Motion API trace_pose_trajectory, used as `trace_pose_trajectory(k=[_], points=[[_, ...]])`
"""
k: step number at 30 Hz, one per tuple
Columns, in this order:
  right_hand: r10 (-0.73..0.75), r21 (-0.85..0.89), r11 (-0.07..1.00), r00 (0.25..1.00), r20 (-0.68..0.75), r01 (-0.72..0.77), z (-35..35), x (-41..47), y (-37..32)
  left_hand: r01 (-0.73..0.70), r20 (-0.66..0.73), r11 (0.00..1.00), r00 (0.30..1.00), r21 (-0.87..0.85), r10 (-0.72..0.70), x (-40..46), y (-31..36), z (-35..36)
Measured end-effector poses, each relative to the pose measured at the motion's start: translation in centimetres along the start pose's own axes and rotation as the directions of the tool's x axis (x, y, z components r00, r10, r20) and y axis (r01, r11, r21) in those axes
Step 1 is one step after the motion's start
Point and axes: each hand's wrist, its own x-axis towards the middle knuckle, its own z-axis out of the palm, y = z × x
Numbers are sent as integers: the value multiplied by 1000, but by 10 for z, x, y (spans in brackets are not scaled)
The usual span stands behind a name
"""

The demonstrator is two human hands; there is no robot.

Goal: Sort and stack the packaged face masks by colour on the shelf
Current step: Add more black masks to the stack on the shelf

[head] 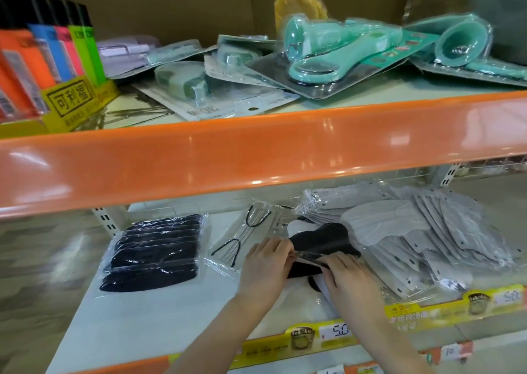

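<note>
On the lower white shelf (159,325), my left hand (266,262) and my right hand (349,275) both pinch the near edge of a black packaged face mask (319,241) at the middle. A stack of black packaged masks (155,252) lies to the left, apart from my hands. Between them rests a clear packet with black ear loops (248,234). A large fanned pile of grey packaged masks (422,239) spreads to the right, touching the black mask. A white piece partly shows beneath my right hand.
The orange lip of the upper shelf (256,154) hangs just above the masks. On it lie teal blister-packed items (336,57) and a lighter display box (45,68). Yellow price strips (453,305) line the lower shelf's front edge.
</note>
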Motion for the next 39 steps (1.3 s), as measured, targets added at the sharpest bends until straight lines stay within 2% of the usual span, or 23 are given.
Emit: trace_pose_trajectory(k=[7, 13, 19, 25, 29, 33, 39], points=[[-106, 88, 990, 991, -78, 112, 15, 27, -40, 66, -159, 990, 986, 128, -46, -5, -49, -37], [-176, 194, 965, 984, -7, 174, 44, 52, -94, 153, -308, 966, 948, 208, -83, -29, -95, -74], [-191, 318, 937, 973, 127, 142, 76, 61, -148, 221, -312, 934, 941, 281, -129, -60, -139, -105], [-216, 341, 929, 958, 189, 142, 89, 63, -201, 327, -376, 896, 904, 301, -204, -85, -168, -129], [-289, 342, 923, 905, 312, 176, 102, 53, -219, 370, -358, 877, 898, 306, -254, -105, -185, -134], [-270, 303, 934, 930, 249, 190, 106, 41, -233, 364, -281, 888, 916, 282, -286, -125, -196, -129], [-205, 227, 965, 925, 319, 136, 121, 30, -244, 347, -146, 906, 936, 243, -320, -141, -196, -121]])
